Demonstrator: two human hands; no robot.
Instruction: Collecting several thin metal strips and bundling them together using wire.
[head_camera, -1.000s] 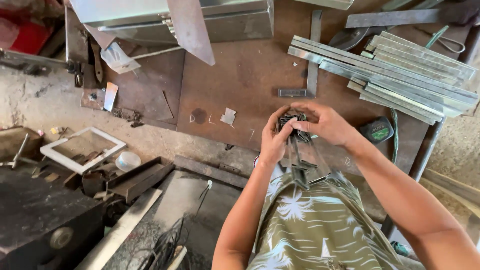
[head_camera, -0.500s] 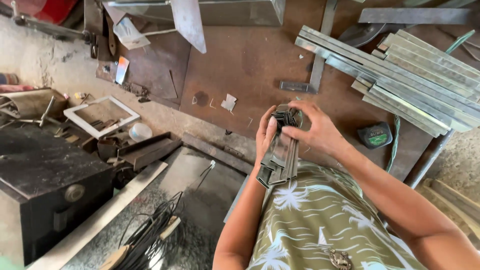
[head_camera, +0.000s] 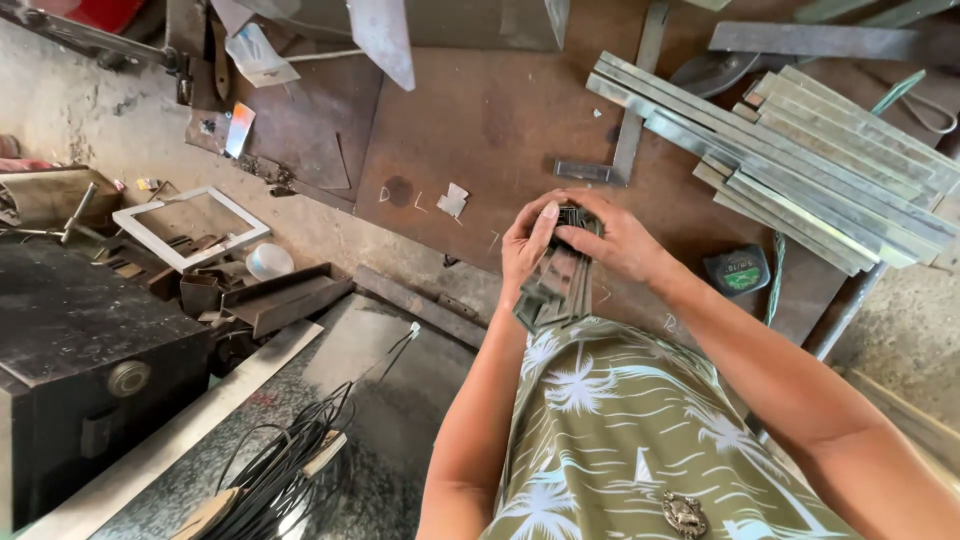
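Far off to the left of my hands sits a black metal box (head_camera: 75, 370), with a coil of black wire (head_camera: 275, 480) below it and a white-edged frame (head_camera: 190, 225) lying on the floor beyond. My left hand (head_camera: 527, 245) is curled around the near side of a bundle of short metal strips (head_camera: 555, 280), fingers wrapped shut on it, thumb up along its top. A second ago the bundle stood more upright and spread against my shirt; now it is squared up tighter, its ends nearly flush, so the strips seem gathered into one pack rather than loose pieces. My right hand (head_camera: 620, 240) closes over the top end from the other side, fingers pressing down on the strip ends. The bundle hangs between both hands, just above the rusty steel table (head_camera: 480, 120). To the right of my hands lie a green tape measure (head_camera: 738, 270) and, beyond it, a stack of long metal bars (head_camera: 800, 160).
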